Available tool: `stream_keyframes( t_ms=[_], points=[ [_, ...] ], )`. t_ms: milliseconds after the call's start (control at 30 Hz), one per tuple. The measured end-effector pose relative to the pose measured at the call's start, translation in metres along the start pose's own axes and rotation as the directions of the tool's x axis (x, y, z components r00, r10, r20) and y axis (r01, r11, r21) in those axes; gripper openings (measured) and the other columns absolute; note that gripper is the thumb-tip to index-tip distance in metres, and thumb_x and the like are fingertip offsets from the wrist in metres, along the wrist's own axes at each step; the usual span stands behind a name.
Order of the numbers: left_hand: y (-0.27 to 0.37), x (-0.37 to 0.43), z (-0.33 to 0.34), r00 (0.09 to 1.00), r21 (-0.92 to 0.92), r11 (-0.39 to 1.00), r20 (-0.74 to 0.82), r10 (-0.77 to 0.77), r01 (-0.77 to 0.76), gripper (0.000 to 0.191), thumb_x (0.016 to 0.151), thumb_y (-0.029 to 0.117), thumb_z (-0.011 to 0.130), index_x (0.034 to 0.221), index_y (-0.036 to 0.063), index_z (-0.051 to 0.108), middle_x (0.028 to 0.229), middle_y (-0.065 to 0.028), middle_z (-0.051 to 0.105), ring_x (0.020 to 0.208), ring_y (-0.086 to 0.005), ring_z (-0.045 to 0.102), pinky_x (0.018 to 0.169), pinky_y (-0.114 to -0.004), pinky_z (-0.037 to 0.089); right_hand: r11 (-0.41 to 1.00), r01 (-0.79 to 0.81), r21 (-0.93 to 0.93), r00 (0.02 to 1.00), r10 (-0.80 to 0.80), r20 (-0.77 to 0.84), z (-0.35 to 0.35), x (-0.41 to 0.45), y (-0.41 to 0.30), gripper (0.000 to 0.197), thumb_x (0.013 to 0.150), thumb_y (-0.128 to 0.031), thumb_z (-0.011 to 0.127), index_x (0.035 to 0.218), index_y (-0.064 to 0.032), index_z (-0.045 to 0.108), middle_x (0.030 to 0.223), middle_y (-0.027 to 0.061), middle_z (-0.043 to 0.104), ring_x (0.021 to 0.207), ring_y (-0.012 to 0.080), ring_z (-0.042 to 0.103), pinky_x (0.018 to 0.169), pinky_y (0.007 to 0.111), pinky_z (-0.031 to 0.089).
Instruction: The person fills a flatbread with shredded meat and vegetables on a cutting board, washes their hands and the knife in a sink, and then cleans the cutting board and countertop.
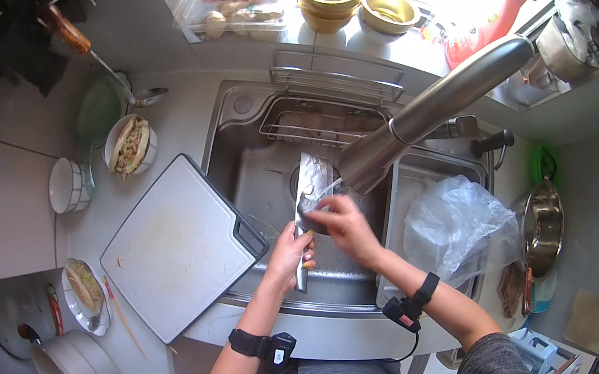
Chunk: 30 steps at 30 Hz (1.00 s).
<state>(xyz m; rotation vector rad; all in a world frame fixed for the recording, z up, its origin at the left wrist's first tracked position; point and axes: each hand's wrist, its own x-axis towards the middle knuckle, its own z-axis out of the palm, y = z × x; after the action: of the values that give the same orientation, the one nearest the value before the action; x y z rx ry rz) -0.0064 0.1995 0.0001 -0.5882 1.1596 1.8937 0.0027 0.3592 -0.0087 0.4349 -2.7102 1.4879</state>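
Observation:
My left hand (288,252) is closed around the metal handle of a kitchen knife (312,176), whose broad blade points away from me over the steel sink (253,165). Close beside the blade, my right hand (342,224) is blurred, its fingers bent near the blade's base. Something dark lies between these fingers and the blade; I cannot tell what it is. The faucet (397,127) reaches over the sink just beyond my hands, its outlet near the blade.
Left of the sink lies a cutting board (178,250), near a bowl (115,170) and an oval plate (70,299) of food. A crumpled plastic bag (456,225) fills part of the right basin. A wire rack (338,81) stands at the sink's back edge, below gold bowls (332,16).

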Motion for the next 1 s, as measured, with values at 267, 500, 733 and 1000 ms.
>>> stream_keyframes(
  t_ms=[267,500,733,1000],
  points=[
    [0.017,-0.030,0.000,1.000,0.226,0.974,0.008,0.008,-0.010,0.015,0.089,0.007,0.048,0.102,0.0125,0.042,0.069,0.0021,0.040,0.048,-0.0035,0.034,0.041,-0.019,0.031,0.997,0.050,-0.062,0.999,-0.049,0.023,-0.004,0.030,0.035,0.056,0.075,0.013,0.050,0.122,-0.0150,0.058,0.120,0.0157,0.049,0.103,0.0328,0.053,0.091,0.038,0.043],
    [0.009,-0.040,-0.001,0.998,0.218,0.974,0.009,-0.059,0.055,0.012,0.090,0.007,0.048,0.100,0.0103,0.042,0.071,0.0020,0.041,0.049,-0.0033,0.035,0.042,-0.019,0.033,0.951,-0.299,-0.074,0.903,0.257,-0.343,-0.012,0.025,0.124,0.044,0.067,0.008,0.049,0.110,0.0029,0.058,0.102,0.0198,0.055,0.094,0.0381,0.048,0.086,0.043,0.040],
    [0.006,-0.034,-0.012,0.998,0.191,0.980,-0.011,-0.063,0.064,0.011,0.089,0.007,0.048,0.096,0.0101,0.040,0.071,0.0016,0.041,0.048,-0.0036,0.034,0.041,-0.019,0.033,0.979,-0.046,-0.200,0.939,-0.026,-0.342,-0.026,0.015,0.032,0.044,0.068,0.014,0.048,0.109,-0.0003,0.057,0.099,0.0169,0.053,0.092,0.0335,0.049,0.082,0.039,0.042],
    [0.003,-0.028,-0.006,0.997,0.199,0.977,0.020,-0.080,0.074,0.018,0.089,0.007,0.048,0.105,0.0115,0.042,0.069,0.0024,0.041,0.048,-0.0038,0.036,0.042,-0.020,0.034,0.989,0.120,-0.092,0.990,-0.113,0.081,0.009,-0.006,-0.018,0.052,0.068,0.009,0.058,0.119,-0.0037,0.056,0.109,0.0154,0.050,0.102,0.0322,0.050,0.090,0.038,0.044]
  ],
)
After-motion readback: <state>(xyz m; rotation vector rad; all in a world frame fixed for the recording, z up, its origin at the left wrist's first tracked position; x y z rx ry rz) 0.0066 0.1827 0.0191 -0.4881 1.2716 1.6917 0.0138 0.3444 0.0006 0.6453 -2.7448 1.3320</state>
